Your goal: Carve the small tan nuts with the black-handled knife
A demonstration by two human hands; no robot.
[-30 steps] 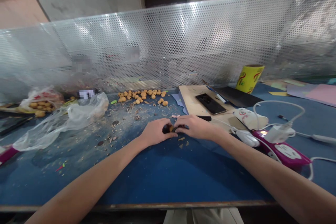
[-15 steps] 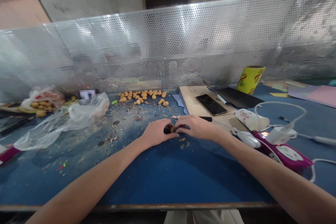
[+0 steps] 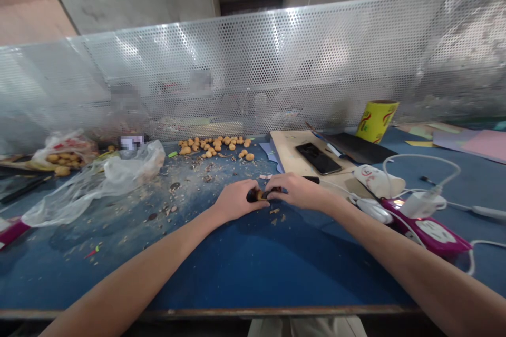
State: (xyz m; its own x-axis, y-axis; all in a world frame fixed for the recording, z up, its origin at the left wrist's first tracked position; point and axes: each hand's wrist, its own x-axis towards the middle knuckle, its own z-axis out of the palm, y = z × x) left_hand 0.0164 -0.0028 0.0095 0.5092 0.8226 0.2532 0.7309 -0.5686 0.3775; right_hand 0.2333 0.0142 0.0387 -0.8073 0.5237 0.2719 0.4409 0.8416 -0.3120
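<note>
My left hand [image 3: 239, 201] and my right hand [image 3: 296, 191] meet low over the blue workbench [image 3: 237, 268]. Between their fingers they pinch a small dark brown nut [image 3: 256, 195], partly hidden, with a pale patch showing on it. Crumbs of shell [image 3: 273, 211] lie just below my hands. A black handle [image 3: 311, 179] sticks out just past my right hand. Farther off, a pile of peeled tan nuts [image 3: 213, 144] sits beyond my hands.
A crumpled plastic bag [image 3: 106, 179] lies left among shell debris, beside a bag of tan nuts [image 3: 65, 155]. To the right are a wooden board [image 3: 288, 150] with a phone [image 3: 318, 158], a magenta power strip [image 3: 432, 231], and white cables. A perforated metal screen [image 3: 253, 73] closes the far edge.
My hands stay together around the dark nut, with only slight finger movement. The view has shifted slightly.
</note>
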